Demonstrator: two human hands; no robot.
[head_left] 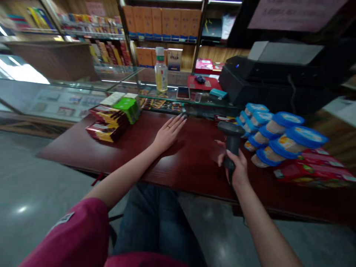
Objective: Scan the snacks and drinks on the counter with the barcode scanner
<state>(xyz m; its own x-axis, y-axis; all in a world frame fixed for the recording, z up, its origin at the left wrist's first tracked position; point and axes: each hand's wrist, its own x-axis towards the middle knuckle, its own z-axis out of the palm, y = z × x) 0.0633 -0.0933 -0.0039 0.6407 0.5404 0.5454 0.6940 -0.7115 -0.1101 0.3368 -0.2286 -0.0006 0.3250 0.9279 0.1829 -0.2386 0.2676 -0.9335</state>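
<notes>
My left hand (169, 132) lies palm down with fingers stretched out, over the dark red wooden counter (191, 163); a ring shows on one finger. In my right hand (238, 167) is a black barcode scanner (231, 139), held upright by its handle with my fingers wrapped round it. Just right of the scanner stand stacked tubs with blue lids (278, 139). Left of my left hand sit a stack of brown and yellow packets (107, 122) and a green box (129, 107).
Red packages (317, 168) lie at the counter's right end. Behind the counter is a glass display case (144, 79) bearing a bottle (161, 72), a phone (183, 93) and a teal item (218, 93). A black machine (272, 79) stands at the back right. Shelves of boxes (164, 22) line the wall.
</notes>
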